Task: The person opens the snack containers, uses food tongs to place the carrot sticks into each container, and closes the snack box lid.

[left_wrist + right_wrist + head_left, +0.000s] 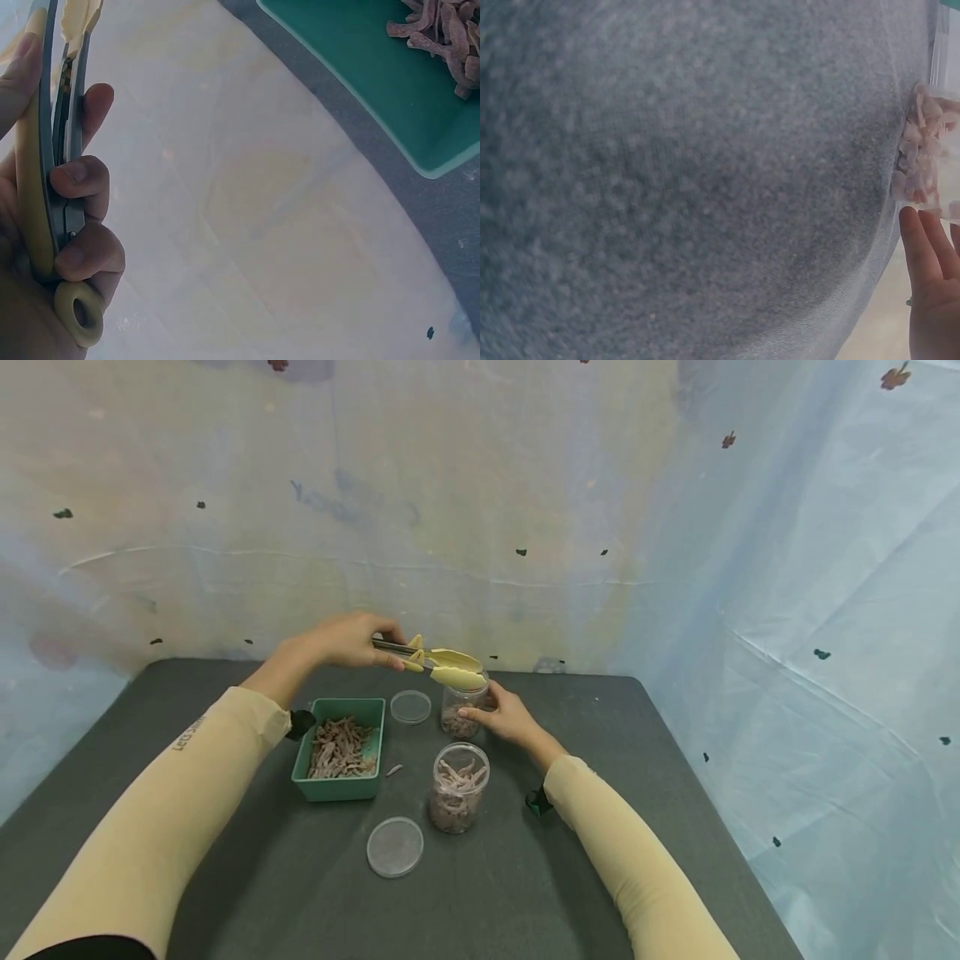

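Note:
My left hand (348, 642) grips a pair of yellow-tipped tongs (457, 668). In the left wrist view several fingers curl round the tongs' handle (34, 172), which ends in a ring. The tong heads lie over the mouth of the far clear jar (453, 706), which holds brownish strips. My right hand (512, 717) holds that jar from its right side, thumb in front and fingers behind. In the right wrist view the fingertips are at the jar's wall beside the strips (924, 150). A nearer open jar (457, 785) is filled higher with such strips.
A green tray (337, 789) with many brownish strips stands left of the jars. One loose strip (394, 770) lies beside it. Two clear round lids, a far lid (410, 707) and a near lid (395, 847), lie on the dark table (517, 885). A pale patterned sheet (450, 510) hangs behind.

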The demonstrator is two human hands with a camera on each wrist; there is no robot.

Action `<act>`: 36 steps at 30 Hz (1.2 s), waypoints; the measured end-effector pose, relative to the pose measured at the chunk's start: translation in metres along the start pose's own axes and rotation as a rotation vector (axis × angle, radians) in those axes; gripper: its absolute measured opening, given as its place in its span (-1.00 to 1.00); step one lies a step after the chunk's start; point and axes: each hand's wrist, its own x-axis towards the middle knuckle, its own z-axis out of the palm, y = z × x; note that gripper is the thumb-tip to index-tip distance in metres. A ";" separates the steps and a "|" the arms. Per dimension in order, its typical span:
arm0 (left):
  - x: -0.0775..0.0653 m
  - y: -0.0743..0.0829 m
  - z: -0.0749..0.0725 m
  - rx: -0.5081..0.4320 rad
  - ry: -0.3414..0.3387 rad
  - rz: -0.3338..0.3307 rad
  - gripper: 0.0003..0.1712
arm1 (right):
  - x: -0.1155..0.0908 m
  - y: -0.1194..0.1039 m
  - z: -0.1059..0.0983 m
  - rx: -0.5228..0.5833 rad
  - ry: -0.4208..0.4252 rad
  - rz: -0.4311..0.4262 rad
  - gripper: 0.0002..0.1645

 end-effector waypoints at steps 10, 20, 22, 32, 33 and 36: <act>-0.034 -0.006 -0.009 -0.009 0.050 0.025 -0.45 | 0.002 0.005 0.002 0.006 -0.011 -0.006 -0.20; -0.093 -0.023 -0.029 0.154 0.003 -0.005 -0.30 | 0.004 0.006 0.000 0.005 -0.010 -0.021 -0.18; -0.105 -0.025 -0.031 0.186 -0.011 -0.020 -0.24 | 0.004 0.006 -0.001 0.006 -0.016 -0.025 -0.18; -0.139 -0.041 -0.031 0.295 -0.106 -0.080 0.01 | 0.000 0.015 -0.010 0.066 -0.026 0.001 -0.14; -0.140 -0.041 -0.031 0.307 -0.109 -0.087 0.02 | 0.000 0.016 -0.010 0.069 -0.028 0.005 -0.13; -0.143 -0.041 -0.032 0.332 -0.115 -0.103 0.04 | 0.000 0.016 -0.013 0.072 -0.029 0.014 -0.07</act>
